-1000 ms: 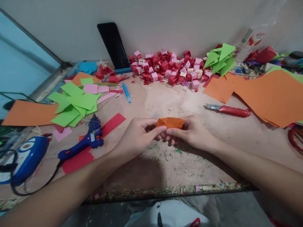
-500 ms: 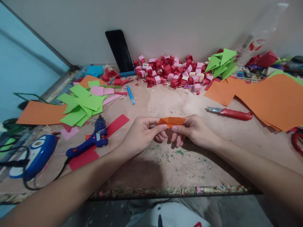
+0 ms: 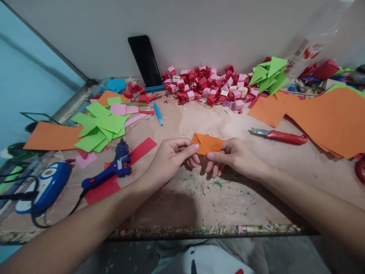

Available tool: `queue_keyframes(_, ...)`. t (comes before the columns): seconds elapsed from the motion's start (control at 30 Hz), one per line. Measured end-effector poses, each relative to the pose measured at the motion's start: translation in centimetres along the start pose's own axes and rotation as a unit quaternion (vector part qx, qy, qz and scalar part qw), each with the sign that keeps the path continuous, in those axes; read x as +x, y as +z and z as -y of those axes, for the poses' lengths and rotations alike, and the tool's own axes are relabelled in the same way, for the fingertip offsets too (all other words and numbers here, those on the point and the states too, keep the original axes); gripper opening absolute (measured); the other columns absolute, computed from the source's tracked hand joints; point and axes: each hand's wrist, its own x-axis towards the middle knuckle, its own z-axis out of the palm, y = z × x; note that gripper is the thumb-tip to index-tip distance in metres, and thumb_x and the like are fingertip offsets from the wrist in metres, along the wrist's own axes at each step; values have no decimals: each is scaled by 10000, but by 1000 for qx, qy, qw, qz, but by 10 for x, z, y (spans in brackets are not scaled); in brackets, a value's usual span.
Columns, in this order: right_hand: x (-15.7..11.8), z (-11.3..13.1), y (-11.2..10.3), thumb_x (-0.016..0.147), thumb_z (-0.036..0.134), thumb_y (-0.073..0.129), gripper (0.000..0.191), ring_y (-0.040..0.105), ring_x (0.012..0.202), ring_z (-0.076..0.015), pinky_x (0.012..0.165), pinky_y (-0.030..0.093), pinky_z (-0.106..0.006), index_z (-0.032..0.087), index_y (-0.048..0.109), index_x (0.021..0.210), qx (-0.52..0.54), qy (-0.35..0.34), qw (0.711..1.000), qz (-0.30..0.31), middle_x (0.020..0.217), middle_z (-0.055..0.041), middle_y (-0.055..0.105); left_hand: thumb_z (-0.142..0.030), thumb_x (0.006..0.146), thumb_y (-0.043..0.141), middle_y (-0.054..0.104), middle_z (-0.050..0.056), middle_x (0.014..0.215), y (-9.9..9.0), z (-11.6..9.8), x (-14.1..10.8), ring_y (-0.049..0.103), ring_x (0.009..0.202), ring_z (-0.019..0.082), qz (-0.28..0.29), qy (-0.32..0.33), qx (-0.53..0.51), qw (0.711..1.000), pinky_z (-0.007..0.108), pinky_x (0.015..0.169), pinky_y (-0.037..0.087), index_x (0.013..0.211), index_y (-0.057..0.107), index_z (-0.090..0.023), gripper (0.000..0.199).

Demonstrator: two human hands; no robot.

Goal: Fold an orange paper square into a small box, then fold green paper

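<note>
A small folded piece of orange paper (image 3: 209, 143) with creases across its face is held up over the middle of the table. My left hand (image 3: 177, 156) is closed on its left end, the thumb in front and the fingers behind. On the right end, my right hand (image 3: 226, 156) pinches the paper the same way. Beyond my right hand lies a utility knife (image 3: 286, 136) with a red handle, its blade out. To the left of my left hand rests a blue glue gun (image 3: 114, 171) beside strips of red paper (image 3: 142, 149).
A heap of small red and pink paper cubes (image 3: 205, 85) lies along the back wall, near a leaning black phone (image 3: 146, 61). Green paper pieces (image 3: 99, 125) lie at left, orange sheets (image 3: 330, 121) at right. A blue pen-like stick (image 3: 158, 114) and a blue-and-white device (image 3: 47, 186) are also there.
The orange paper has tilted up, so its broad creased face now shows instead of a narrow edge. Both hands keep hold of its ends; the view has shifted slightly.
</note>
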Motion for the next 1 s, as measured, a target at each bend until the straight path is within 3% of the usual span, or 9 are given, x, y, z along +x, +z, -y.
queue_keyframes(0.2, 1, -2, 2, 909, 530, 761, 429, 744, 658, -157, 629, 595, -251, 107, 762, 837, 40, -31, 998, -44, 840, -121, 799, -355, 953, 711, 745, 49, 726, -1, -1, 1, 685, 651, 138, 6, -10, 12, 1000, 243, 653, 561, 794, 734, -139, 269)
queue_keyframes(0.37, -1, -1, 3, 940, 481, 723, 369, 735, 707, -170, 637, 580, -269, 119, 776, 889, 7, -24, 999, -21, 865, -109, 793, -362, 937, 723, 741, 39, 739, 2, -1, 1, 686, 658, 144, 1, -10, 26, 1000, 246, 638, 560, 856, 748, -151, 228)
queue_keyframes(0.43, -2, -2, 6, 945, 442, 717, 307, 716, 751, -172, 639, 565, -267, 144, 788, 967, -22, -48, 997, -54, 909, -86, 788, -327, 916, 750, 712, 10, 709, 3, -2, 0, 664, 625, 131, -13, -1, 28, 1000, 229, 599, 530, 976, 753, -160, 177)
queue_keyframes(0.57, 0, -6, 10, 968, 360, 671, 219, 665, 776, -165, 669, 538, -273, 189, 800, 1015, -74, -83, 986, -121, 953, -51, 776, -246, 879, 790, 649, -62, 686, 6, -2, -2, 633, 579, 115, -67, 26, -7, 997, 211, 562, 500, 1267, 608, -216, 430)
queue_keyframes(0.67, 1, -9, 10, 952, 343, 675, 210, 627, 725, -161, 659, 522, -286, 174, 799, 969, -89, -68, 989, -101, 907, -48, 752, -205, 863, 790, 673, -52, 803, 7, 0, -3, 656, 649, 123, -96, 67, -21, 993, 240, 622, 553, 1143, 561, -237, 363)
queue_keyframes(0.77, 1, -9, 11, 946, 366, 686, 235, 589, 652, -147, 614, 492, -281, 153, 777, 908, -94, -54, 988, -107, 800, -41, 706, -207, 879, 779, 691, -9, 886, 7, 3, -4, 675, 783, 140, -108, 116, 93, 983, 259, 718, 561, 934, 636, -208, 153)
queue_keyframes(0.83, 0, -8, 12, 954, 394, 691, 261, 583, 656, -145, 611, 482, -273, 150, 770, 905, -100, -62, 987, -111, 782, -38, 692, -210, 892, 771, 718, 20, 934, 7, 3, -5, 681, 842, 154, -102, 145, 178, 968, 276, 776, 557, 906, 704, -197, 70)
queue_keyframes(1.0, -1, -7, 15, 997, 499, 642, 358, 617, 726, -155, 661, 541, -274, 169, 762, 931, -81, -84, 989, -87, 859, -47, 705, -255, 820, 857, 766, 44, 992, 6, 2, -4, 686, 816, 175, -89, 127, 212, 965, 313, 777, 571, 1035, 772, -210, 236)
